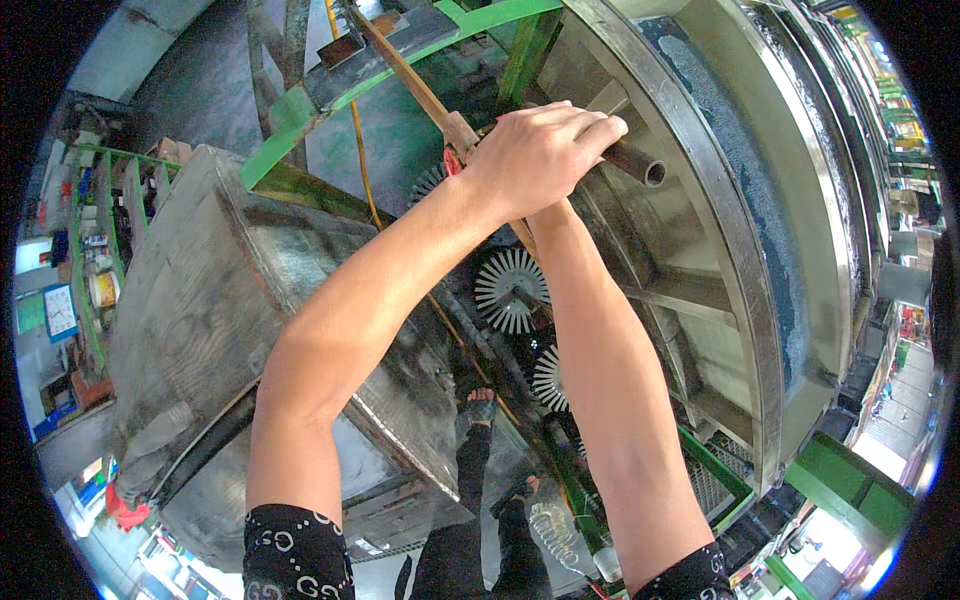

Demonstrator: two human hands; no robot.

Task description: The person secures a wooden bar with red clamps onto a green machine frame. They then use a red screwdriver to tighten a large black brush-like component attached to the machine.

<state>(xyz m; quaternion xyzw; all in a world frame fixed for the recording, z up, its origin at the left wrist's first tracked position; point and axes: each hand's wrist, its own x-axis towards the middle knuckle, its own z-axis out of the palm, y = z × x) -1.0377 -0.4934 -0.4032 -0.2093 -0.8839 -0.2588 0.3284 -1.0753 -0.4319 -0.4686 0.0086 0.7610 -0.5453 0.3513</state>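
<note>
A dark metal pipe (637, 165) with a hollow end slants beneath my hands, in the upper middle of the view. My left hand (550, 150) is closed over it, knuckles up and fingers curled round. My right hand (548, 212) reaches up under the left one; only its wrist side shows, and its fingers are hidden. A long rusty bar (405, 75) runs down from the upper left to a thicker brown block (459, 132) beside my left hand. A small red piece (452, 162) sits just under that block.
On the right stands a large metal tank (700, 150) with bluish liquid along its channel. Round finned metal discs (510, 290) lie below my hands. A big grey metal box (200, 290) fills the left. A green frame (275, 140) crosses the upper left, near an orange cable (362, 165).
</note>
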